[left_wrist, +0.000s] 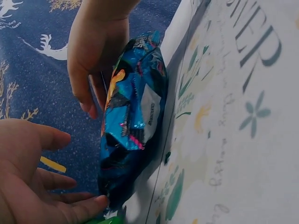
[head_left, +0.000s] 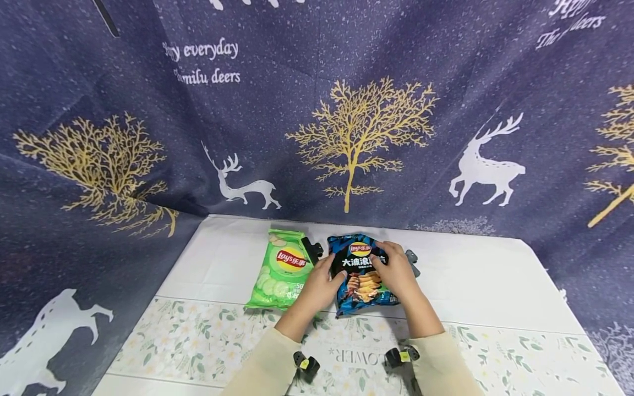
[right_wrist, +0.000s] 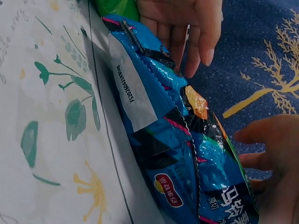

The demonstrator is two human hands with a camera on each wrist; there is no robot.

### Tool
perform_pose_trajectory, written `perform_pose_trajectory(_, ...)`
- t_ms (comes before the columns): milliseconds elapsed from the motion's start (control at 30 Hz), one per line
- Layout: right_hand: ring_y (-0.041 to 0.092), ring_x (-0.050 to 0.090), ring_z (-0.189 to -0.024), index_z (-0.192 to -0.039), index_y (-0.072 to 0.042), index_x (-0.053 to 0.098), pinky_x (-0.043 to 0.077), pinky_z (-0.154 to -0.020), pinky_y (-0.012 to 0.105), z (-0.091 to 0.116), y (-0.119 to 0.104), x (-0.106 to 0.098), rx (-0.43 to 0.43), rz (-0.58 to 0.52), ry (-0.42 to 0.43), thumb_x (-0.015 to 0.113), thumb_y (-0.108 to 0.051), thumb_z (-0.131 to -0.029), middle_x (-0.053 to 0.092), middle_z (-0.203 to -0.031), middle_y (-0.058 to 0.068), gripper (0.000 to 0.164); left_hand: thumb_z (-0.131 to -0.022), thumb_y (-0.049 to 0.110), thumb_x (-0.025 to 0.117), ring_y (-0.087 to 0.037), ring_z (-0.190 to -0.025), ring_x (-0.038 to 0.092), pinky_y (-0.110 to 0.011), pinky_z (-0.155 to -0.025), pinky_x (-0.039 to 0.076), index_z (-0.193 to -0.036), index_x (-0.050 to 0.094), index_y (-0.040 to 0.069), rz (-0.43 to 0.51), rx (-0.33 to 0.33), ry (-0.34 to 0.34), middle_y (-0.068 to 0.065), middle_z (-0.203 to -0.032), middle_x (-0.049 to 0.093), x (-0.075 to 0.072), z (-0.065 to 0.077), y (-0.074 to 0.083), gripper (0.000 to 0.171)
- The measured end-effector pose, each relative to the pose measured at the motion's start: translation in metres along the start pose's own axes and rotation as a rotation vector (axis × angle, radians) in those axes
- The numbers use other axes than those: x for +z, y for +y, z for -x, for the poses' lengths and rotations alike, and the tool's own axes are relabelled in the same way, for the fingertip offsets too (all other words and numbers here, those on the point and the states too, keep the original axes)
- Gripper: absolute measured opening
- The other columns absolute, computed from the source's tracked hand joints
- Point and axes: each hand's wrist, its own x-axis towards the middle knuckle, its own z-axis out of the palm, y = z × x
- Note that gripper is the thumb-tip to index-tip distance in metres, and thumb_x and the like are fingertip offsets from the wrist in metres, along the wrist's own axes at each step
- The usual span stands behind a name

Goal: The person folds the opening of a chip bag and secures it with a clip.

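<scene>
The blue chip bag (head_left: 364, 289) lies on the counter (head_left: 475, 280) beside the green chip bag (head_left: 272, 275), the left hand (head_left: 317, 285) and right hand (head_left: 400, 272) at its opposite sides — fingers loosely extended and apart, clamped on nothing. A lift from so light a touch could let the slick, puffy film slip, and the left hand, close against the green chip bag, might nudge it askew.

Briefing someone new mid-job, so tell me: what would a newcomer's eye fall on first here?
Probably the blue bag, on the table between the left hand and right hand. Next, the bright green bag to its left, then the gold tree on the dark cloth behind.
</scene>
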Motion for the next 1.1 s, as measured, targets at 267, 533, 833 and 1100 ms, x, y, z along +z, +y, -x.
perform_pose_trajectory(267, 0.049, 0.032, -0.146, -0.152, -0.003, 0.042, 0.029, -0.118, 0.065, -0.002, 0.007, 0.0, 0.041, 0.014, -0.014, 0.054, -0.031, -0.104, 0.031, -0.158, 0.029, 0.058, -0.104, 0.033, 0.054, -0.043, -0.15, 0.031, -0.062, -0.118, 0.032, -0.16, 0.026, 0.005, 0.02, -0.023, -0.031, -0.019, -0.166, 0.026, 0.004, 0.003, 0.003, 0.069)
perform_pose_trajectory(533, 0.051, 0.03, -0.146, -0.154, -0.002, 0.038, 0.029, -0.117, 0.067, -0.003, 0.01, -0.001, 0.101, 0.021, -0.053, 0.052, -0.033, -0.104, 0.027, -0.159, 0.03, 0.061, -0.103, 0.034, 0.054, -0.041, -0.152, 0.029, -0.06, -0.12, 0.03, -0.162, 0.02, 0.007, 0.006, -0.047, -0.054, -0.018, -0.168, 0.019, 0.01, 0.007, 0.005, 0.073)
perform_pose_trajectory(833, 0.054, 0.024, -0.148, -0.155, 0.001, 0.034, 0.027, -0.117, 0.068, -0.006, 0.016, 0.0, 0.132, 0.035, -0.089, 0.049, -0.036, -0.105, 0.023, -0.162, 0.032, 0.065, -0.104, 0.033, 0.054, -0.042, -0.152, 0.028, -0.061, -0.119, 0.03, -0.162, 0.021, 0.007, 0.031, -0.057, -0.069, -0.019, -0.168, 0.018, 0.01, 0.007, 0.006, 0.071)
perform_pose_trajectory(1100, 0.053, 0.027, -0.147, -0.154, 0.005, 0.034, 0.028, -0.117, 0.067, -0.006, 0.019, 0.0, 0.146, 0.016, -0.102, 0.05, -0.035, -0.104, 0.025, -0.16, 0.033, 0.066, -0.104, 0.032, 0.054, -0.042, -0.143, 0.043, -0.059, -0.118, 0.034, -0.162, 0.021, 0.006, 0.043, -0.058, -0.084, -0.019, -0.169, 0.016, 0.01, 0.007, 0.003, 0.072)
